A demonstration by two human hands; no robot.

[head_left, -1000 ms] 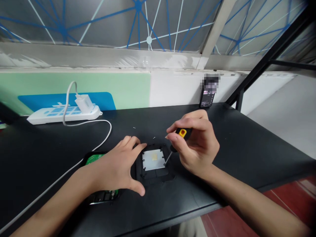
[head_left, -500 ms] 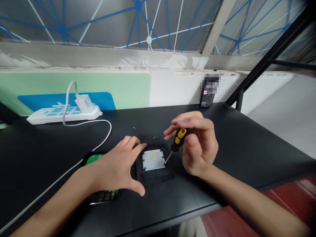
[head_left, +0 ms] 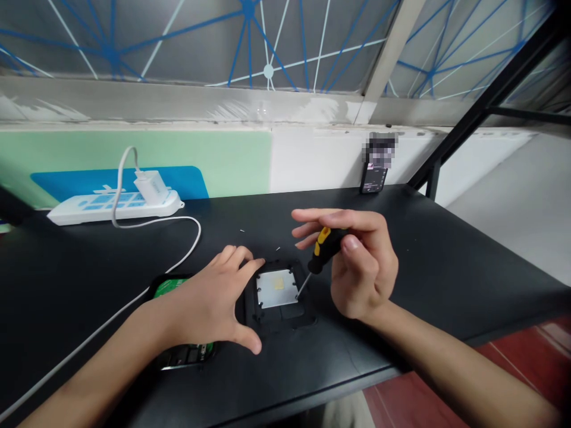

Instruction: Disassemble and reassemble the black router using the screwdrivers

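Note:
My right hand holds a black and yellow screwdriver between thumb and fingers. The shaft slants down to the left, its tip at the right lower corner of a silver metal plate. That plate sits in a flat black plastic housing on the table. My left hand is spread over the housing's left side, index fingertip at its upper left corner and thumb stretched out below. Partly hidden under the left hand and wrist is a black casing with a green circuit board.
Two small screws, a farther screw and a nearer screw, lie beyond the housing. A white power strip with a charger stands at the back; its white cable runs left. A phone leans on the wall.
The screwdriver handle has turned in my right hand, and the fingers have shifted and straightened around it. The tip stays at the plate's corner. My left hand keeps its place.

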